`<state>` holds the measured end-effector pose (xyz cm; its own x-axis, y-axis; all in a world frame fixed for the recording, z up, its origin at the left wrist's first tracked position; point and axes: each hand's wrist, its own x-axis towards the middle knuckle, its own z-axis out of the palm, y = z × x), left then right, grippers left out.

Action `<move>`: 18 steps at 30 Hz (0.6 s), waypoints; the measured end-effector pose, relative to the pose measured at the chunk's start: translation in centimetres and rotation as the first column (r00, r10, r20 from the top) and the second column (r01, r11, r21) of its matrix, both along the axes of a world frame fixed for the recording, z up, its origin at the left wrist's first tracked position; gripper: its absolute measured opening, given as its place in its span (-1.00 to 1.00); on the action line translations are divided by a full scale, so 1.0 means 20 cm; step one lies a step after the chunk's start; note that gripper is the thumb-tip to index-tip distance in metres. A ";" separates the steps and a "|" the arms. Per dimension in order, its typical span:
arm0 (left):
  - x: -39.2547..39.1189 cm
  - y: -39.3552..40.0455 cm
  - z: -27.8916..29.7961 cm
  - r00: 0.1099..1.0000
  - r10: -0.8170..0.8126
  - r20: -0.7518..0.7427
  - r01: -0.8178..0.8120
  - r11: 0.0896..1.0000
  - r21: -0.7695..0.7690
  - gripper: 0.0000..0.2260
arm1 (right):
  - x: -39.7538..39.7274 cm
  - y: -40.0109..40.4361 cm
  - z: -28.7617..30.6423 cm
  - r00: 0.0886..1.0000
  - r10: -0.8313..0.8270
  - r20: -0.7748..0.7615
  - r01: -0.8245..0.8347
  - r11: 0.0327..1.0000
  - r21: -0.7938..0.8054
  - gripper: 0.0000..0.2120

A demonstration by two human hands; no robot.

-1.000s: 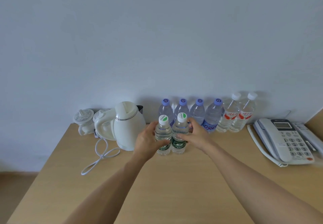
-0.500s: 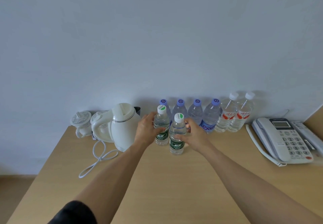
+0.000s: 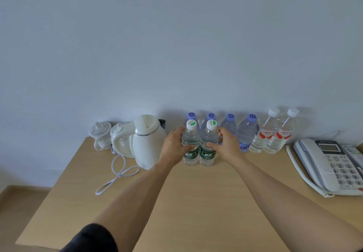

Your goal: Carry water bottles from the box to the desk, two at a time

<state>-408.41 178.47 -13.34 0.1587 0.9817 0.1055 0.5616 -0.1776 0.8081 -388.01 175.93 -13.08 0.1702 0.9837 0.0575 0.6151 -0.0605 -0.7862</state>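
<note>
Frame centre, on desk [image 3: 196,202]: left hand [image 3: 173,149] grips left green-label bottle [image 3: 190,151], right hand [image 3: 228,146] grips right green-label bottle [image 3: 207,151], both upright, touching; likely full, heavyish, smooth, thin-walled, so hold mid-body.

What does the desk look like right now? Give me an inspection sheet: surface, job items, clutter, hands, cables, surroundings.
Surface: wooden desk, against the wall.
Job's things: two green-label bottles upright side by side; four purple-cap bottles and two red-label bottles in a row behind.
Clutter: white kettle, lidded cups, phone.
Hands: left hand grips the left green bottle; right hand grips the right one.
Cables: kettle cord looped on desk; phone cord.
Surroundings: plain wall.
</note>
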 end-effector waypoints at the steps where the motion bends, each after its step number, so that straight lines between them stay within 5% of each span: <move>1: 0.00 0.00 0.00 1.000 0.007 -0.004 -0.007 1.000 -0.004 -0.40 | 0.00 0.01 0.00 1.000 -0.003 0.003 0.003 1.000 0.007 -0.58; 10: -0.02 0.01 0.02 0.998 0.013 -0.061 -0.016 0.998 -0.053 -0.41 | 0.02 0.02 0.00 1.000 -0.006 0.006 0.006 1.000 -0.008 -0.38; 18: 0.00 0.01 0.04 0.998 0.027 -0.061 -0.029 0.999 -0.043 -0.50 | 0.05 0.03 0.02 0.999 0.011 0.040 -0.012 1.000 0.006 -0.44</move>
<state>-408.43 178.75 -12.59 0.1359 0.9893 0.0537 0.6142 -0.1267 0.7789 -386.95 176.49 -12.73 0.1564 0.9852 0.0697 0.6465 -0.0487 -0.7614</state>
